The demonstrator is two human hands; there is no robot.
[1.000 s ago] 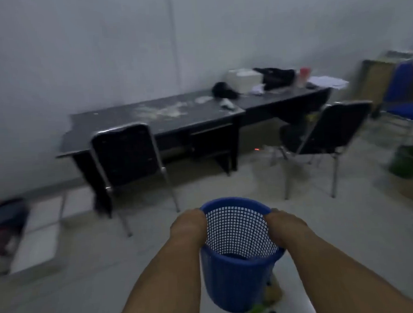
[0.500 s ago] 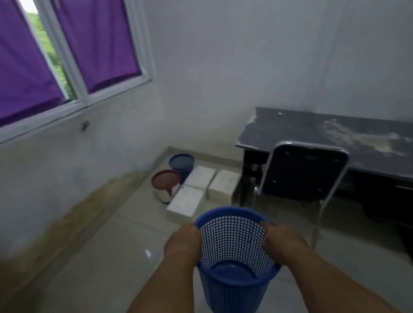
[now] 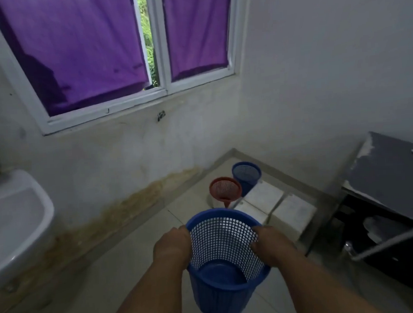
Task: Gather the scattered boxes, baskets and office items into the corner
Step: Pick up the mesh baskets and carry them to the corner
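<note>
Blue mesh basket [image 3: 225, 264] at lower centre, off the floor — left hand [image 3: 171, 246] and right hand [image 3: 270, 245], each grip clamped on its rim. Red basket [image 3: 225, 191], second blue basket [image 3: 247, 175], white boxes [image 3: 276, 206] in the corner, right of centre.

The person stands facing the room's corner, with a basket [image 3: 225, 264] held out in front between both hands: the left hand [image 3: 172, 246] grips its left rim, the right hand [image 3: 272, 245] its right rim. Beyond it, on the floor in the corner, a second basket [image 3: 246, 175] stands nearest the walls, and a third basket [image 3: 225, 191] touches it on the near left. Three flat boxes [image 3: 263, 196] lie side by side just right of these. A desk [image 3: 392, 169] stands further right against the wall. A sink [image 3: 13, 216] hangs on the left wall, below and left of the window [image 3: 112, 53].
</note>
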